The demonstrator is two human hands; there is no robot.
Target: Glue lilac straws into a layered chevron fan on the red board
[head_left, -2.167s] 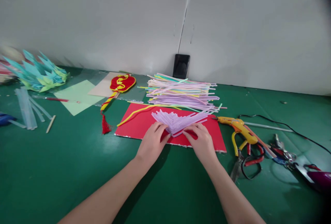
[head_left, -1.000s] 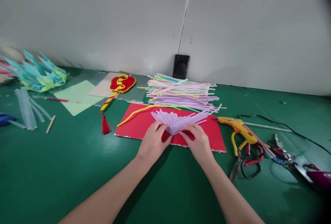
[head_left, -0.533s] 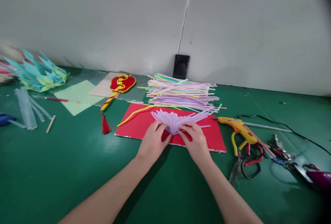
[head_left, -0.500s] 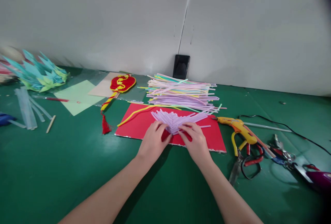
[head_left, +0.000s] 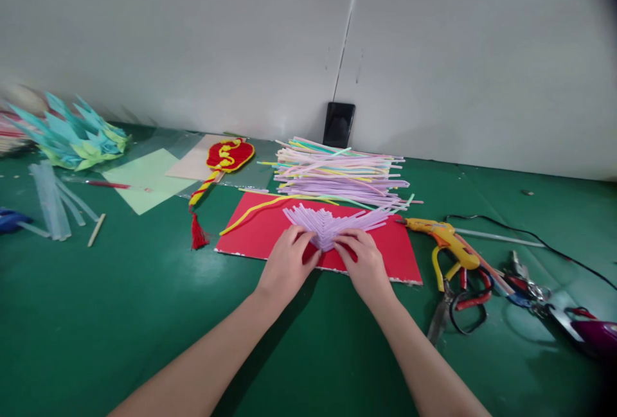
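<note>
A V-shaped weave of light purple pipe cleaners (head_left: 324,224) lies over a red board (head_left: 395,256), its loose ends fanning up to both sides. At its lower left edge, my left hand (head_left: 289,256) is closed, thumb and fingers pinching the weave. Opposite it, my right hand (head_left: 364,259) pinches the lower right edge in the same way. The two thumbs come close to each other at the point of the V, and the fingertips partly hide the strands there. On the board's left part a bent yellow pipe cleaner (head_left: 250,212) curves behind the weave.
Behind the board lies a pile of coloured pipe cleaners (head_left: 337,169), and a phone (head_left: 339,124) leans on the wall. At right are a yellow glue gun (head_left: 441,234), scissors (head_left: 439,317) and keys (head_left: 519,266). A red fan (head_left: 230,155) with tassel lies left.
A purple strand that stuck out at the lower right of the weave no longer shows apart; the right-hand ends lie closer together. Both hands keep nearly the same place and grip.
</note>
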